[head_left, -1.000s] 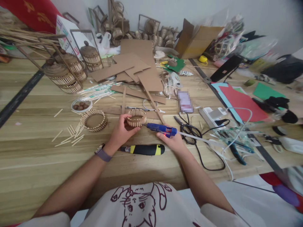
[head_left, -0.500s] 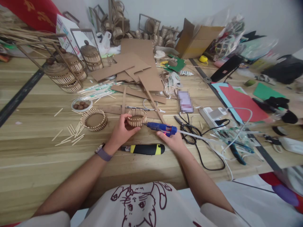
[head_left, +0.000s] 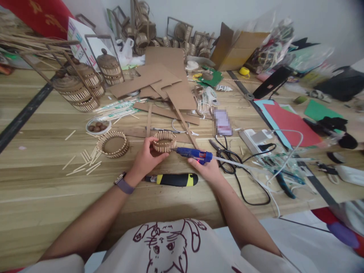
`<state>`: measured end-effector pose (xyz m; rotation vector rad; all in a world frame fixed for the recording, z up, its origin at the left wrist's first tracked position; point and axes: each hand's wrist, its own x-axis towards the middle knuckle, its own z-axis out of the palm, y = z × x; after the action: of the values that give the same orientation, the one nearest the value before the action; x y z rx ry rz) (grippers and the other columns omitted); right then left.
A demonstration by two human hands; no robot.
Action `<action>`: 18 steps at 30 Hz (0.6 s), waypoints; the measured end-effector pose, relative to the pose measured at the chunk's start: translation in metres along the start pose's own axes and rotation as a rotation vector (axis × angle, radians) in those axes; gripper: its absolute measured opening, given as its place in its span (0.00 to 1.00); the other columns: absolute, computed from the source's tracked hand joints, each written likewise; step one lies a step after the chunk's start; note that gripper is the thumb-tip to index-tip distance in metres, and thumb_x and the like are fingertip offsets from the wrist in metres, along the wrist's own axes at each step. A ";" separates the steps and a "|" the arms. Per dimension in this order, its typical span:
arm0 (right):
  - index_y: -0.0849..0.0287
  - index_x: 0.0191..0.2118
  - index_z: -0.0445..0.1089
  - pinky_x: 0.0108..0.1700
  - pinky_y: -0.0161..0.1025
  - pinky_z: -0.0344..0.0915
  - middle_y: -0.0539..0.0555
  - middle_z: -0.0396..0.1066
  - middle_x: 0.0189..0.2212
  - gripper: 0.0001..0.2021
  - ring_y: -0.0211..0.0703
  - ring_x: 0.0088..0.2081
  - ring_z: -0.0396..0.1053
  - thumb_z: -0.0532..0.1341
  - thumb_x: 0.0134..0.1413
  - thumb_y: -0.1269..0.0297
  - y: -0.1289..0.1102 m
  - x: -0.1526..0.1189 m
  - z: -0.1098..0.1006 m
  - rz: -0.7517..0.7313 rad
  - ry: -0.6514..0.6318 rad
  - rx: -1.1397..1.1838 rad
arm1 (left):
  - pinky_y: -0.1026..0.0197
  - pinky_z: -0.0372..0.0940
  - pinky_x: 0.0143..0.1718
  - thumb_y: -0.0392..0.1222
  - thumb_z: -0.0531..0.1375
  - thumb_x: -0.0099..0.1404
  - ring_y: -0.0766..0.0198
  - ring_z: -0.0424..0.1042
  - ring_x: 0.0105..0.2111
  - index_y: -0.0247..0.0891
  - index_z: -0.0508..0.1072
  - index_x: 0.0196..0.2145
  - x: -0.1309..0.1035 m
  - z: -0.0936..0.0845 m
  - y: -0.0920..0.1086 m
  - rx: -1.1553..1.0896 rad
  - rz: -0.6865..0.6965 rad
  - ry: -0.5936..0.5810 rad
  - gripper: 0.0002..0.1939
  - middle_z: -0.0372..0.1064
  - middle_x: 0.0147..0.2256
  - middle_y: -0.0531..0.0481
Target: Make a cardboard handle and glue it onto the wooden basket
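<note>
My left hand (head_left: 148, 157) is closed on the left side of a small round basket (head_left: 167, 145) ringed with short wooden sticks. A blue hot glue gun (head_left: 189, 152) sits in my right hand (head_left: 209, 168), its nozzle pointing left at the basket's lower right wall. Whether the nozzle touches the sticks I cannot tell. A red light glows on the gun, and a long pale glue stick (head_left: 241, 163) trails out of its back. Below the basket lies a black and yellow utility knife (head_left: 176, 179). To the left stands a wider stick-walled ring (head_left: 112, 145) with a cardboard base.
Loose short sticks (head_left: 85, 161) and a bowl of brown balls (head_left: 98, 126) lie at left. Cardboard pieces (head_left: 170, 85) cover the back middle, near finished lidded baskets (head_left: 76, 91). Scissors (head_left: 227, 157), a power strip (head_left: 251, 140), cables and pliers (head_left: 284, 184) crowd the right.
</note>
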<state>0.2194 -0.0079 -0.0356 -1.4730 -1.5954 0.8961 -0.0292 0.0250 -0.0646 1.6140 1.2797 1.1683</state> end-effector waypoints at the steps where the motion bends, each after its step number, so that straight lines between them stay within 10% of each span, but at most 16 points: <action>1: 0.57 0.34 0.76 0.43 0.49 0.73 0.57 0.79 0.33 0.21 0.53 0.37 0.76 0.68 0.47 0.42 0.000 0.000 0.000 -0.004 0.002 -0.006 | 0.48 0.70 0.48 0.50 0.70 0.55 0.53 0.74 0.46 0.42 0.62 0.50 0.000 0.000 0.000 0.001 -0.004 -0.002 0.30 0.70 0.49 0.42; 18: 0.58 0.37 0.76 0.45 0.50 0.73 0.59 0.79 0.37 0.24 0.55 0.40 0.77 0.68 0.47 0.40 0.003 -0.001 0.000 0.038 -0.009 -0.011 | 0.49 0.70 0.47 0.49 0.71 0.55 0.54 0.75 0.44 0.42 0.62 0.49 0.001 0.000 0.002 0.012 0.006 0.007 0.30 0.70 0.48 0.43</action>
<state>0.2209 -0.0086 -0.0379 -1.5135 -1.5852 0.9179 -0.0284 0.0253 -0.0625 1.6243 1.2898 1.1733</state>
